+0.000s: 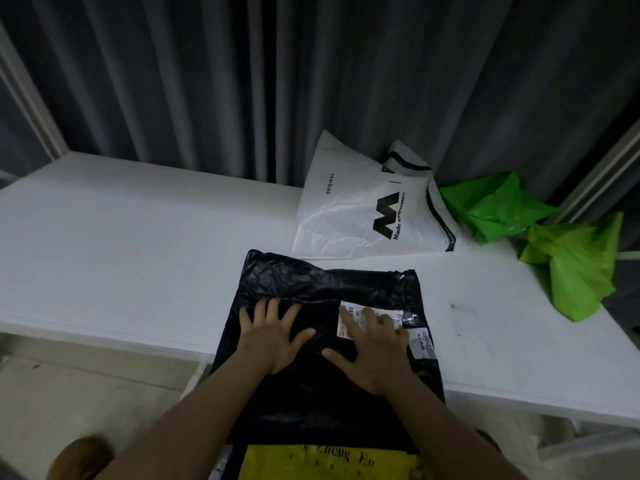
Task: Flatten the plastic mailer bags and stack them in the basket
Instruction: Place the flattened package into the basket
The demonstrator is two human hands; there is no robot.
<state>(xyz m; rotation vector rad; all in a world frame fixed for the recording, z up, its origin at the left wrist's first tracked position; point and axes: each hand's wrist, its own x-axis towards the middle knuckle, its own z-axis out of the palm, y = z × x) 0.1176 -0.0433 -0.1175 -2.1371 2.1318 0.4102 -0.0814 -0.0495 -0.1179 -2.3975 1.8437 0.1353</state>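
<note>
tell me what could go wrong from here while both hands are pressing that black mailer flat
The black mailer hangs well past the white table's front edge, so it may slide off once the left hand and right hand lift. The right hand's fingers lie on the shipping label, which could snag or peel. The crumpled green bags sit at the table's right edge and might drop.

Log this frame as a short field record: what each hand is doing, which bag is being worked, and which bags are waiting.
left hand: flat, fingers spread, pressing the black mailer bag
right hand: flat on the same bag, fingers over its shipping label
black mailer bag: lies over the white table edge
waiting: white mailer bag, flat; two green bags, crumpled
below: yellow bag, partly covered
basket: not identifiable
</note>
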